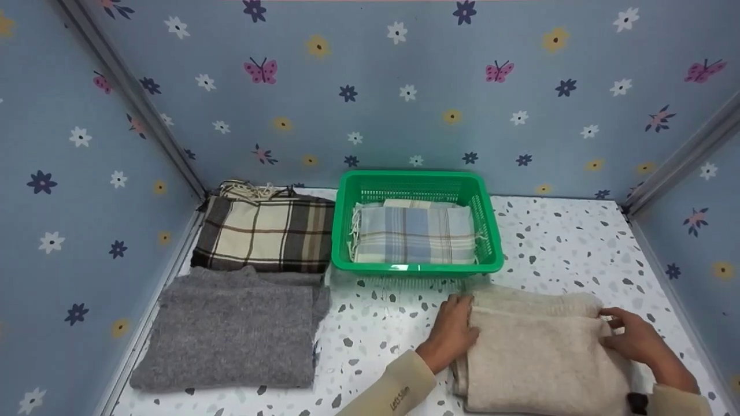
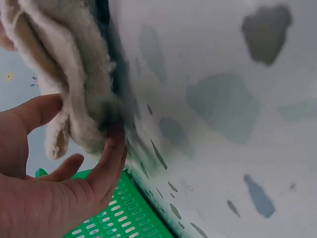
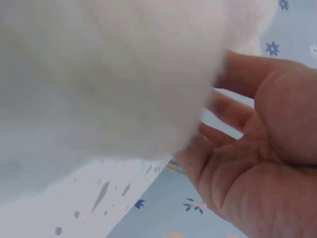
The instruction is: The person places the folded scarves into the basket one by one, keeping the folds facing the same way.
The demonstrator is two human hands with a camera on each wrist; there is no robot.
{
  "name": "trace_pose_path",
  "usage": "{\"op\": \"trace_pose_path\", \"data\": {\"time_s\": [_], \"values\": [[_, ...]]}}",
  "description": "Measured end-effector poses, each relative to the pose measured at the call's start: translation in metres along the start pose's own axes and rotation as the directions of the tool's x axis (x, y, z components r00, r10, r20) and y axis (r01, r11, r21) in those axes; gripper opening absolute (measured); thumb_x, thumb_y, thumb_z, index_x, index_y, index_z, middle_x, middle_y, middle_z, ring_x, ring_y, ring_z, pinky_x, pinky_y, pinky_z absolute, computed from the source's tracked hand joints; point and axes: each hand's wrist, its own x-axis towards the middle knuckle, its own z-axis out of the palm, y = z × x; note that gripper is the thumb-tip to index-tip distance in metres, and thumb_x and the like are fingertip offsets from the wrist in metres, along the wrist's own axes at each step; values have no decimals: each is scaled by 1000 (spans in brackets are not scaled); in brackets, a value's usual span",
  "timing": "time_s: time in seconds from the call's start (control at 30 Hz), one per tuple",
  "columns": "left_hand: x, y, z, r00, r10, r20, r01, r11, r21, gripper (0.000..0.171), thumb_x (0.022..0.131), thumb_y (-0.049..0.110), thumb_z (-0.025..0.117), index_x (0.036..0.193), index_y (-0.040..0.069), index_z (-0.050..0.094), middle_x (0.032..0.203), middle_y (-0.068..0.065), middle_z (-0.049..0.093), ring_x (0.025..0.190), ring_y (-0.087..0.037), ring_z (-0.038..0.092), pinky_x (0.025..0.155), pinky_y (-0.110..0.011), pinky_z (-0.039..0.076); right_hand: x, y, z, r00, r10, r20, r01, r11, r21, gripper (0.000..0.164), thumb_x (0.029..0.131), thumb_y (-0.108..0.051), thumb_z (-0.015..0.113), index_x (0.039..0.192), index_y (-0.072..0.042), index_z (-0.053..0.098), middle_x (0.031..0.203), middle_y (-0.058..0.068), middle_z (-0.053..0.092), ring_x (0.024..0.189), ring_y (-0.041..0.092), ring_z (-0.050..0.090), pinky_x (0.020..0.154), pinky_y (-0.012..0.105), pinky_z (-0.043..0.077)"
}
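Note:
A folded beige scarf [image 1: 543, 358] lies on the speckled tabletop at the front right, its layers stacked. My left hand [image 1: 454, 332] holds its left edge. In the left wrist view, the thumb of that left hand [image 2: 54, 193] touches the layered edge of the scarf [image 2: 74, 74], while the fingertips reach in beneath it near the tabletop. At the opposite edge, my right hand [image 1: 636, 341] grips the scarf between thumb and fingers. Seen from the right wrist, the fingertips of the right hand [image 3: 247, 144] go behind the pale, blurred cloth [image 3: 109, 84].
A green plastic basket [image 1: 417, 268] stands by the back wall, with a folded blue-and-white plaid scarf [image 1: 416, 234] inside. Left of it lies a black-and-cream plaid scarf [image 1: 266, 231] with fringe. A folded grey scarf [image 1: 231, 335] lies in front of that one. Patterned walls [image 1: 381, 69] enclose three sides.

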Motion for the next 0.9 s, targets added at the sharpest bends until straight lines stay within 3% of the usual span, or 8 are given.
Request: {"op": "trace_pose_path", "data": {"time_s": [0.23, 0.4, 0.57, 0.7, 0.8, 0.9], "values": [[11, 10, -8, 996, -64, 57, 61, 997, 51, 52, 102, 11, 68, 151, 2, 52, 145, -13, 55, 136, -26, 51, 118, -36, 41, 6, 2, -5, 995, -104, 4, 104, 994, 21, 77, 95, -1, 70, 153, 21, 24, 141, 53, 42, 117, 66, 58, 94, 66, 53], [19, 7, -7, 998, -32, 54, 26, 993, 115, 44, 97, 6, 73, 140, 1, 64, 135, -11, 66, 128, -22, 59, 112, -33, 45, 12, -6, -4, 987, -156, -28, 155, 988, -16, 68, 90, 5, 71, 149, 18, 40, 142, 49, 45, 116, 65, 59, 90, 66, 55], [24, 6, -8, 1000, 9, 29, -11, 996, 87, 32, 91, -3, 76, 122, -2, 73, 114, -9, 74, 104, -9, 63, 96, -27, 53, 16, -10, -2, 984, -161, -74, 157, 986, -52, 50, 85, 5, 70, 130, 20, 57, 124, 44, 61, 106, 60, 65, 83, 63, 57], [26, 6, -9, 1000, 24, 13, -25, 999, 33, 18, 90, -10, 73, 105, -1, 76, 91, -4, 72, 79, -4, 50, 73, -21, 51, 20, -11, 0, 979, -180, -98, 171, 980, -97, 38, 84, 5, 68, 119, 20, 63, 112, 40, 67, 98, 56, 69, 79, 61, 57], [26, 4, -9, 998, 55, -16, -54, 997, 48, 16, 89, -13, 70, 95, 0, 77, 82, -3, 72, 73, -2, 48, 66, -19, 48, 22, -12, 2, 975, -195, -109, 182, 976, -119, 28, 84, 5, 67, 109, 16, 68, 99, 32, 71, 83, 41, 69, 72, 52, 56], [25, 3, -8, 993, 107, -51, -102, 990, 99, 16, 87, -14, 69, 88, 0, 76, 78, -4, 71, 71, -1, 47, 62, -19, 46, 22, -14, 4, 974, -194, -116, 180, 976, -122, 16, 84, 4, 67, 99, 8, 71, 86, 18, 69, 71, 25, 57, 65, 43, 48]]}}
